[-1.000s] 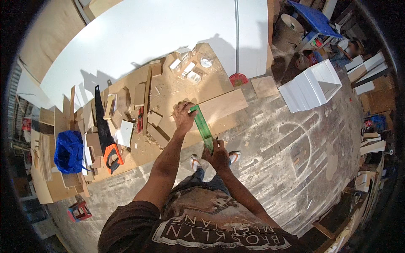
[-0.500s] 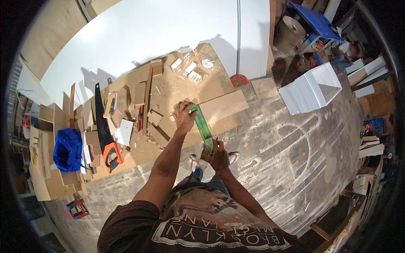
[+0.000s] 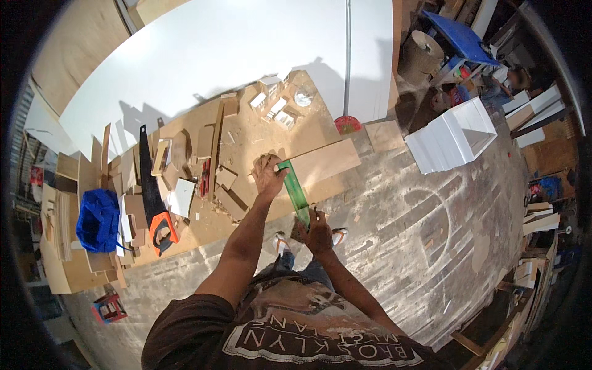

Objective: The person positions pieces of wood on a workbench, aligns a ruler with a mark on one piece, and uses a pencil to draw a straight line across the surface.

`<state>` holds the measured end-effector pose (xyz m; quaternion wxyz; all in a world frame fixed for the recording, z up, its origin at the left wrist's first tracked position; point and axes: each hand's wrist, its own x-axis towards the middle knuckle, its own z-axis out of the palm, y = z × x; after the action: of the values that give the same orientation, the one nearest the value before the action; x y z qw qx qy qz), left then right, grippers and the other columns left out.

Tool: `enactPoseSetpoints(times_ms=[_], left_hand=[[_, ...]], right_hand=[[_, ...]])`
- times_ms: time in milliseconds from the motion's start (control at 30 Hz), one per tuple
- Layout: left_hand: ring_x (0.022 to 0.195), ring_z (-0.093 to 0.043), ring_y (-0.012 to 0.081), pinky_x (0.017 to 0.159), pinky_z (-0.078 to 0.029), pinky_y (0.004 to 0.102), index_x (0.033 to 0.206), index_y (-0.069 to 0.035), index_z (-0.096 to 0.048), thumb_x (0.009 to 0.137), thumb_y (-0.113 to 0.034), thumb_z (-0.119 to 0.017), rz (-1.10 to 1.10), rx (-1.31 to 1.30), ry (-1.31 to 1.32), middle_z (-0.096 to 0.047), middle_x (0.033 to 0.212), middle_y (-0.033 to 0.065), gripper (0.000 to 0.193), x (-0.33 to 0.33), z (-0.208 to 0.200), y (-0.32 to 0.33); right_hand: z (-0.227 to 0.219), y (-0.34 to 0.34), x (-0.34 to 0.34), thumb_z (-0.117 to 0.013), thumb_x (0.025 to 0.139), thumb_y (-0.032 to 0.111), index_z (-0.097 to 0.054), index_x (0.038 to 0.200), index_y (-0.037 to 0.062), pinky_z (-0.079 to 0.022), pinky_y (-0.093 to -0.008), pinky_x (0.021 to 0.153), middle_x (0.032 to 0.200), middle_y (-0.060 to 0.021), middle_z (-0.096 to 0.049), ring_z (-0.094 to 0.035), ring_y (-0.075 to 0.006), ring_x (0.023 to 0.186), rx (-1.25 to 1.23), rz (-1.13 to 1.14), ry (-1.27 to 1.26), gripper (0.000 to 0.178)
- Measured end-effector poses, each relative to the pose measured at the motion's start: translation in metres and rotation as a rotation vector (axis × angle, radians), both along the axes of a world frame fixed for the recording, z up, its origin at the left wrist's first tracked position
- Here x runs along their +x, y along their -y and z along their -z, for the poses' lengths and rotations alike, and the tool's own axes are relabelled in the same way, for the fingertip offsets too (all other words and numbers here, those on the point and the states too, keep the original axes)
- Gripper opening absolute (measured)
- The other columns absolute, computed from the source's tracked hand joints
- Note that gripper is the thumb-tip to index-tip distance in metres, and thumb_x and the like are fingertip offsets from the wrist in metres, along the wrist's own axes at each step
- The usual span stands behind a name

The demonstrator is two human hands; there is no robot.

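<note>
A translucent green ruler [image 3: 296,192] lies slantwise across the left end of a light wooden board [image 3: 327,161] at the bench's front edge. My left hand [image 3: 269,177] presses the ruler's far end onto the board, its thumb on the green plastic and its fingers bent over the board's end. At the near end, my right hand [image 3: 317,233] is closed around or against the ruler, past the bench edge. Something small and dark shows at its fingertips, too small to name.
Left of my arms lie a handsaw [image 3: 156,203] with an orange handle, a blue bag [image 3: 98,221] and wood offcuts [image 3: 230,202]. Small white-faced blocks [image 3: 277,111] stand farther back. A white box [image 3: 453,137] stands on the floor at right; a small stool [image 3: 109,308] is lower left.
The ruler and both hands stay in nearly the same place. My right hand has shifted slightly down at the ruler's near end, and the whole view has moved a little.
</note>
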<state>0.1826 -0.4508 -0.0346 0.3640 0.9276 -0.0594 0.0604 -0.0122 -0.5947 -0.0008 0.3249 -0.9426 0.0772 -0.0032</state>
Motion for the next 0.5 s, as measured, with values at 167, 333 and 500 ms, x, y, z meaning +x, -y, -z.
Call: enactPoseSetpoints(times_ms=[167,333,500], left_hand=[[0.134,-0.039,0.0305,0.108,-0.026,0.0508,0.108,-0.02,-0.066,0.072,-0.025,-0.084,0.018,0.009,0.028,-0.056,0.127,0.0015,0.041,0.002,0.001,0.0],[0.134,-0.039,0.0307,0.108,-0.027,0.051,0.109,-0.02,-0.066,0.073,-0.026,-0.083,-0.008,0.042,-0.036,-0.055,0.128,0.0011,0.041,-0.001,-0.003,0.002],[0.134,-0.039,0.0311,0.109,-0.027,0.0514,0.108,-0.019,-0.066,0.073,-0.025,-0.082,0.0,0.027,-0.03,-0.055,0.128,0.001,0.039,0.0,-0.006,0.003]], right_hand=[[0.002,0.002,-0.002,-0.071,0.087,0.026,-0.052,0.129,0.0025,-0.057,-0.0486,0.077,0.116,-0.0201,-0.054,-0.067,-0.0397,0.095,0.005,-0.012,0.06,0.052],[-0.003,0.014,0.013,-0.069,0.09,0.022,-0.059,0.122,0.0011,-0.056,-0.0431,0.076,0.102,-0.0183,-0.064,-0.067,-0.0383,0.092,0.004,-0.015,0.3,0.04],[0.006,0.023,0.081,-0.067,0.093,0.014,-0.064,0.115,-0.0015,-0.054,-0.0344,0.078,0.096,-0.0143,-0.07,-0.069,-0.0248,0.087,0.679,0.176,0.218,0.027]])
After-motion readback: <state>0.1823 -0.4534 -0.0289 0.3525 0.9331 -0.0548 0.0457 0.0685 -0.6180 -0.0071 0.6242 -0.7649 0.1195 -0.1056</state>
